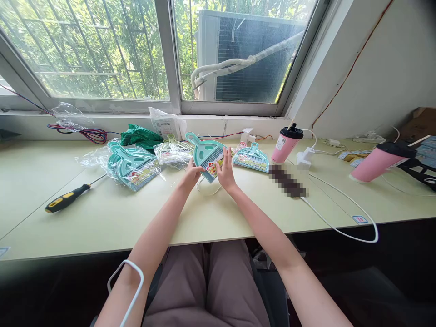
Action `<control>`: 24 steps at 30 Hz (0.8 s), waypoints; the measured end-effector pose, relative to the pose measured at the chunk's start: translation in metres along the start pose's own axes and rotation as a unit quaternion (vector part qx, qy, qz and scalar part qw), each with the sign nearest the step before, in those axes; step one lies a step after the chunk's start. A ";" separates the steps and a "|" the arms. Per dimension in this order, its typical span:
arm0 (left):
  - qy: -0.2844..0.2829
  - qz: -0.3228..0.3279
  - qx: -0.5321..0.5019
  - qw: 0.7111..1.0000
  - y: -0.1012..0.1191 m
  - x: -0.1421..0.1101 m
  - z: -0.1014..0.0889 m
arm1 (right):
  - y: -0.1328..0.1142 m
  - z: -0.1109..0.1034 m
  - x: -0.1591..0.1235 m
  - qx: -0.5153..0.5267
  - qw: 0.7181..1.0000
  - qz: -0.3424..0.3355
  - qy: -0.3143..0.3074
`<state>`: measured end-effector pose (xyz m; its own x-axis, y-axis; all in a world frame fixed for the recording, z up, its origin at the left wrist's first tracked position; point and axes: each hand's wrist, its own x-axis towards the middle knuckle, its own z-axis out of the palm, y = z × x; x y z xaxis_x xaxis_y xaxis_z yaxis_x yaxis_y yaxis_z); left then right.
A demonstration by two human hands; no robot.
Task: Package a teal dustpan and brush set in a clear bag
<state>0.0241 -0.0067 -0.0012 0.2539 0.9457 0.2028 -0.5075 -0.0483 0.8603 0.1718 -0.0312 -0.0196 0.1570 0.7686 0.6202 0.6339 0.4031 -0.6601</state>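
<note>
Between my two hands is a small mint-green dustpan (205, 151) with a brush set in it and a colourful label across its front. My left hand (193, 174) grips its lower left edge, thumb on the front. On the right side, my right hand (225, 171) holds the label end, fingers pointing up along it. Left of them lie more mint dustpan sets (131, 165) in clear plastic. Behind my left hand sits another wrapped set (173, 152), yellowish green. Just right of my right hand, a blue dustpan set (252, 158) lies on the table.
A black-and-yellow screwdriver (68, 198) lies at left. Pink cups (284, 146) with black lids stand at right, near a white plug adapter (305, 157). A white cable (340, 230) loops over the table's front edge. A green plastic bag (139, 137) rests by the window wall.
</note>
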 end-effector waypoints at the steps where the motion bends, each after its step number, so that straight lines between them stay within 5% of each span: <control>1: -0.004 -0.001 -0.003 1.000 0.001 0.000 0.000 | 0.000 0.000 0.000 0.001 1.000 -0.001 -0.001; 11: 0.000 -0.030 -0.033 0.999 0.003 -0.002 0.003 | -0.006 -0.001 -0.003 0.005 1.000 0.009 0.002; 24: -0.016 0.015 -0.023 0.999 -0.001 -0.002 0.006 | -0.006 0.002 -0.003 0.020 1.000 0.018 0.001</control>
<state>0.0294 -0.0104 0.0000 0.2641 0.9332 0.2437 -0.5529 -0.0605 0.8310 0.1665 -0.0346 -0.0184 0.1804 0.7826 0.5958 0.5964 0.3946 -0.6990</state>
